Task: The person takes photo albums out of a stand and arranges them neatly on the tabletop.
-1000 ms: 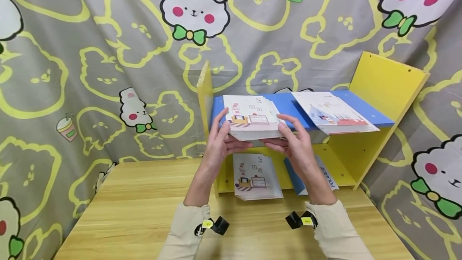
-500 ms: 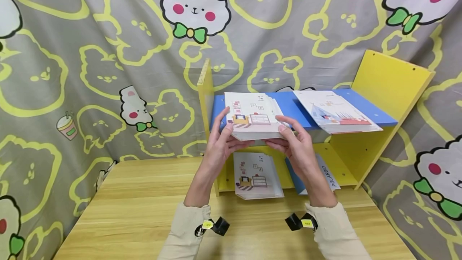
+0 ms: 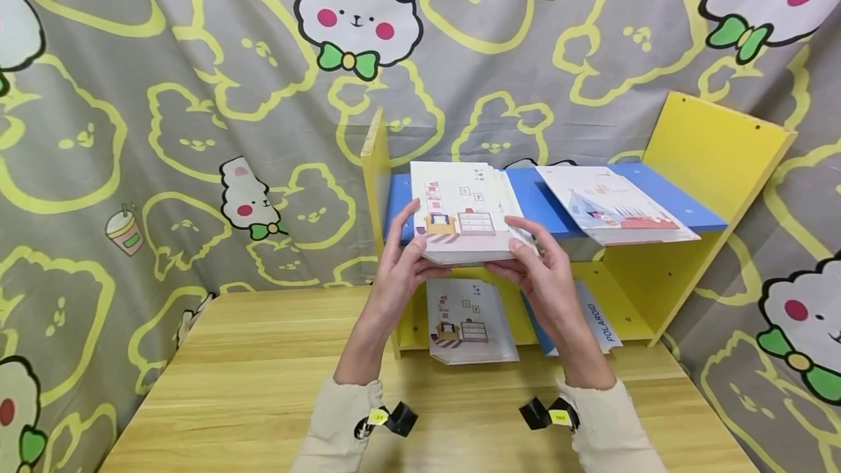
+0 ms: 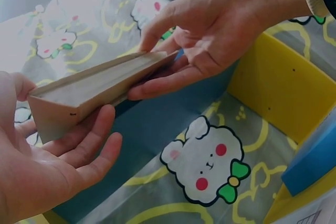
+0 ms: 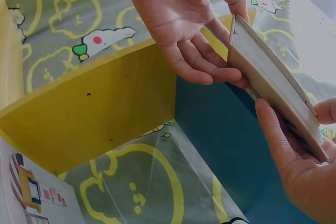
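Both hands hold a white book-like item (image 3: 453, 199) with a room drawing on its cover, above the left part of the blue shelf in the head view. My left hand (image 3: 399, 258) grips its near left corner, thumb on top and fingers beneath. At the near right corner my right hand (image 3: 542, 261) grips it the same way. The left wrist view shows the item's edge (image 4: 100, 80), with a pale block between stiff covers. In the right wrist view its edge (image 5: 273, 82) slants between the two hands. Whether its underside touches the shelf cannot be told.
The blue shelf board (image 3: 545, 203) spans yellow side panels (image 3: 716, 144). A similar white item with a tent drawing (image 3: 614, 199) lies on its right, overhanging the front. Below are another room-drawing item (image 3: 469, 320) and a "POLAROID" item (image 3: 598, 316). A wooden table (image 3: 263, 363) extends in front.
The held item has tilted, so more of its cover faces the head camera and its near edge sits slightly lower. Both hands keep their grip. The head view has shifted slightly.
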{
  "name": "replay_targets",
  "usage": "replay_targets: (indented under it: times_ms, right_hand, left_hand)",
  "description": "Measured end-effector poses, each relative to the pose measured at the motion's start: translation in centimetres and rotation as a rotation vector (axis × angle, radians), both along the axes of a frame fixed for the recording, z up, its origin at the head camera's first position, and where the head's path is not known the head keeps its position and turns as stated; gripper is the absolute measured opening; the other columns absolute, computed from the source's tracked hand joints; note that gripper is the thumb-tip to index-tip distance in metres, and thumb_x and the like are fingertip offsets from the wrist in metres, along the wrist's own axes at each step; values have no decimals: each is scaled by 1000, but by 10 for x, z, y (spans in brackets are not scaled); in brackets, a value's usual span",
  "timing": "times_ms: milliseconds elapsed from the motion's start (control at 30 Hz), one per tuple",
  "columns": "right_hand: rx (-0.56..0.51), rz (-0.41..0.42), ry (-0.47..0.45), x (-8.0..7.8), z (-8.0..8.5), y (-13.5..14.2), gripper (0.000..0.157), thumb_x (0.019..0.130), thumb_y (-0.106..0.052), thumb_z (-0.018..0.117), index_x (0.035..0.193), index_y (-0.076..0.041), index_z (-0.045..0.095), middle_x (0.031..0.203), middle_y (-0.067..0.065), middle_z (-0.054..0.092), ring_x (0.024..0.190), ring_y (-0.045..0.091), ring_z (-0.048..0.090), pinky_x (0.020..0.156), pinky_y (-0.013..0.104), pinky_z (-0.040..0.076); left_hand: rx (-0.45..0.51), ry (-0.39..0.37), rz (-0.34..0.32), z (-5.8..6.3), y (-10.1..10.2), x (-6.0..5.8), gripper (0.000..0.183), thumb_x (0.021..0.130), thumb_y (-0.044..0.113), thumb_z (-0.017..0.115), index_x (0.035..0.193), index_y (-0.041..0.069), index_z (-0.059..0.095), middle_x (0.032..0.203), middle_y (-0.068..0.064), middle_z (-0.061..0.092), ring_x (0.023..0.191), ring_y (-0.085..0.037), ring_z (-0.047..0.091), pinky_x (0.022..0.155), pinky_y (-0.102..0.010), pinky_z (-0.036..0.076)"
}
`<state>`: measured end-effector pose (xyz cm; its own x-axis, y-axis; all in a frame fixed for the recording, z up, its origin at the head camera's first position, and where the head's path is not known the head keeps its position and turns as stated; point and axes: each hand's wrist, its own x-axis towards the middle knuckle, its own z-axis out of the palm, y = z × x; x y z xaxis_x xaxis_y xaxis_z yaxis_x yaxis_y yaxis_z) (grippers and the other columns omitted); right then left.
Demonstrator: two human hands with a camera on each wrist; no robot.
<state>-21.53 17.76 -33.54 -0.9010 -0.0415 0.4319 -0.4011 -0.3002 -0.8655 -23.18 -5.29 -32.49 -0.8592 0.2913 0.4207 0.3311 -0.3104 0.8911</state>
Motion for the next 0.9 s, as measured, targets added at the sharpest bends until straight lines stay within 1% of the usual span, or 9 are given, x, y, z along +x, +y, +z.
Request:
replay_targets:
  times_ms: [133, 233, 400, 567, 733, 900]
  right_hand:
    - [-9, 12, 20, 3, -2, 0, 44, 109, -14, 51, 150, -1, 43, 124, 15, 65, 100, 24, 74, 88, 37, 59]
    - [-4, 13, 26, 4, -4, 0, 45, 108, -13, 52, 151, -2, 43, 129, 17, 62, 102, 23, 73, 89, 37, 59]
    - [1, 11, 16, 6, -4, 1, 46, 108, -13, 53, 151, -3, 42, 139, 19, 53, 109, 22, 69, 91, 37, 58]
    - [0, 5, 16, 7, -4, 2, 46, 107, -11, 54, 151, -2, 42, 143, 21, 49, 113, 22, 66, 93, 35, 58]
    - [26, -14, 10, 8, -6, 3, 46, 107, -9, 54, 151, -3, 44, 147, 21, 45, 117, 23, 64, 97, 36, 56]
    - [63, -17, 4, 11, -9, 4, 46, 107, -9, 55, 151, -4, 44, 154, 19, 36, 120, 24, 61, 101, 33, 52]
  left_hand:
    - [3, 0, -1, -2, -1, 3, 56, 110, 24, 42, 161, 37, 24, 141, -23, 52, 103, -30, 69, 94, -50, 56]
    - [13, -3, -6, -3, -2, 4, 56, 110, 20, 41, 161, 36, 25, 142, -23, 51, 107, -30, 67, 95, -49, 56]
    - [40, -1, -40, -4, -4, 8, 59, 109, 13, 40, 161, 35, 25, 143, -25, 51, 113, -30, 66, 97, -49, 56]
    - [52, 16, -60, -5, -5, 10, 59, 110, 11, 42, 162, 33, 24, 142, -27, 51, 115, -31, 64, 97, -48, 56]
    - [40, 30, -48, -7, -6, 11, 59, 109, 10, 43, 162, 33, 27, 142, -27, 51, 116, -31, 63, 97, -46, 56]
    - [30, 44, -16, -9, -6, 14, 59, 108, 7, 41, 161, 30, 29, 143, -25, 51, 116, -30, 61, 95, -39, 57]
